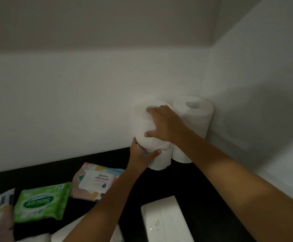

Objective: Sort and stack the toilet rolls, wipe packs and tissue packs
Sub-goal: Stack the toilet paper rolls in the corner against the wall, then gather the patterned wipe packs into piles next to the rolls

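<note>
Fingers [151, 110] of the right hand [164, 125] spread wide over the top toilet roll [140, 119], gripping it. The left hand [139, 155] clasps its base, above the lower roll [159, 163], just beside the corner stack [194, 117].

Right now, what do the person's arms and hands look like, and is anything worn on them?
No sleeves show: the left arm and right arm are bare to the frame's edge. The left hand and right hand wear no gloves; no watch, bracelet or ring shows in this dim picture.

Just left of the corner toilet-roll stack [194, 117] stands a second stack [142, 123]; the Stalove wipe pack [96, 180] and Sanicare wipe pack [39, 203] lie front-left of it, the tissue pack [165, 222] in front.
</note>
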